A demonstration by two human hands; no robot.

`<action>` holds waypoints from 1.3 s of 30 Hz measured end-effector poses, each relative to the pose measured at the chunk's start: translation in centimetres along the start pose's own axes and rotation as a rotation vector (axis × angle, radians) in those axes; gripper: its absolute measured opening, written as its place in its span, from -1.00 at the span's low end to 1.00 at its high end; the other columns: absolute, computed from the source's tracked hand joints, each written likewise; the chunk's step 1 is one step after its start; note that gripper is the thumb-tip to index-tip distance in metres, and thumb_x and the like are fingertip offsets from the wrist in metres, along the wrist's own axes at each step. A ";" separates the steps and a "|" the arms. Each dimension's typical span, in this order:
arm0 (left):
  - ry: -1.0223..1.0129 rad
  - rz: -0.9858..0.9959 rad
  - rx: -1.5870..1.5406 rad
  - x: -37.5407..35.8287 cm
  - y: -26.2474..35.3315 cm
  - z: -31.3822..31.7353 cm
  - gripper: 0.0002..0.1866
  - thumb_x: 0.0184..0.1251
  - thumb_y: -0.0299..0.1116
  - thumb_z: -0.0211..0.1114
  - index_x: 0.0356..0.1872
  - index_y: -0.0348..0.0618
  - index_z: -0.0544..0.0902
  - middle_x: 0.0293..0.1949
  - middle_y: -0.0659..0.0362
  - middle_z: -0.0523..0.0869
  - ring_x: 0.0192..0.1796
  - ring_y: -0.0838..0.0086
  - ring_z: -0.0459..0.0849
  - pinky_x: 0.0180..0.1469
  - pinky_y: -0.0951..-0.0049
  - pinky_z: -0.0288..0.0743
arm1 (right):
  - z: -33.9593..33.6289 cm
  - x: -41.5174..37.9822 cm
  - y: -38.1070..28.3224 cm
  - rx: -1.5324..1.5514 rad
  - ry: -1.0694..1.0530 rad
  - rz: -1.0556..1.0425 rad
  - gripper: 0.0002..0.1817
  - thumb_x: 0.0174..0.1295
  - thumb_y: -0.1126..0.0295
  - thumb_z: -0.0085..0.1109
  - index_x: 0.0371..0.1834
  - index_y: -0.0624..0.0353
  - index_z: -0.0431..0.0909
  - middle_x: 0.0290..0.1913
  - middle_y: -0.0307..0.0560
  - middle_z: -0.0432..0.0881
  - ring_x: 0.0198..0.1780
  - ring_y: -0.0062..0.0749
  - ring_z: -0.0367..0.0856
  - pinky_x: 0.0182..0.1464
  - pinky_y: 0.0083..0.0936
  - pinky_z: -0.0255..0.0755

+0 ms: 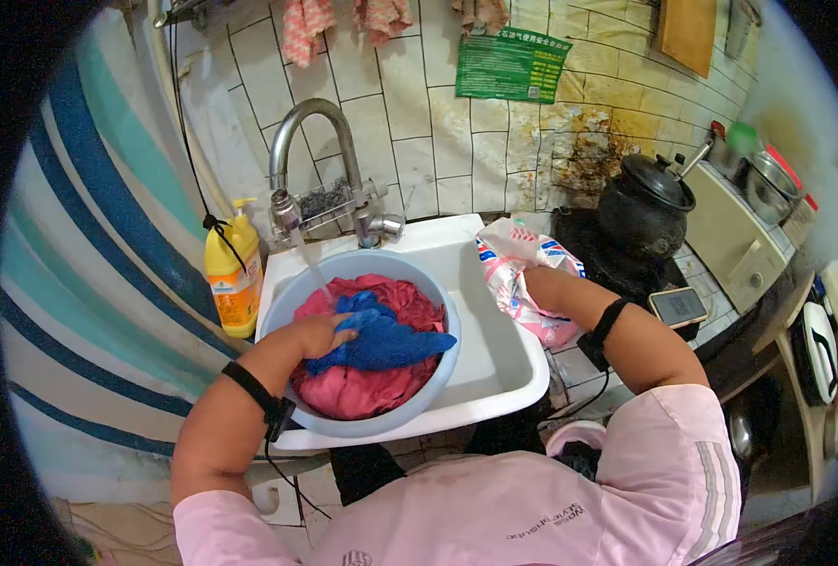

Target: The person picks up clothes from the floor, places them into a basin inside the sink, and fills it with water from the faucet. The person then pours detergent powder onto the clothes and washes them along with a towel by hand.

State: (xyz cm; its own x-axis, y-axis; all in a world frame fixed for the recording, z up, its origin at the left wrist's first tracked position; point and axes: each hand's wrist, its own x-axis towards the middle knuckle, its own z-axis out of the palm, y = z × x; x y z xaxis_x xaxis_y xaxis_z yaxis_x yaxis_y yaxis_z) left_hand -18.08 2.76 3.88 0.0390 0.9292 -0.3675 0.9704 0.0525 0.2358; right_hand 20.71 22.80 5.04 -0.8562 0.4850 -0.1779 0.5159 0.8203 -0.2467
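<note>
My left hand point(323, 336) is closed on a blue cloth point(386, 338), thumb on top and the other fingers mostly hidden in the fabric. The cloth lies over pink-red wet fabric point(362, 389) in a light blue basin point(436, 377). My right hand point(540, 286) reaches into a white, pink and blue plastic bag point(513, 253) to the right of the sink. Its fingers are hidden inside, so their pose does not show. From the faucet point(287, 212), a stream of water falls into the basin near my left hand.
The basin sits in a white sink point(494, 363). A yellow pump bottle point(235, 278) stands at the left. Right of the bag are a black pot point(644, 212) on a stove, a phone point(678, 307) and a beige appliance point(735, 236). Cables hang from both wristbands.
</note>
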 end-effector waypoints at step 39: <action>0.475 -0.024 -0.118 -9.9 -2.2 3.5 -0.24 0.11 -0.21 0.34 0.35 -0.10 0.22 0.24 -0.20 0.35 0.28 -0.06 0.32 0.35 0.13 0.15 | -4.8 -7.0 -0.9 0.842 0.533 0.329 -0.88 0.21 0.48 -0.01 -0.30 0.22 0.53 -0.57 -0.31 0.45 -0.68 -0.66 0.27 -0.66 -0.66 0.14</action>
State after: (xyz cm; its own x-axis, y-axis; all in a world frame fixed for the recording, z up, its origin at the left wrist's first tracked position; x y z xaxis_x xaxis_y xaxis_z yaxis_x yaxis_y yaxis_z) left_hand -19.80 -7.87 3.86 -0.1234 0.9898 0.0707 0.9348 0.0920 0.3430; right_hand 26.10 20.15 11.09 -0.4656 0.8843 0.0356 0.4018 0.2470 -0.8818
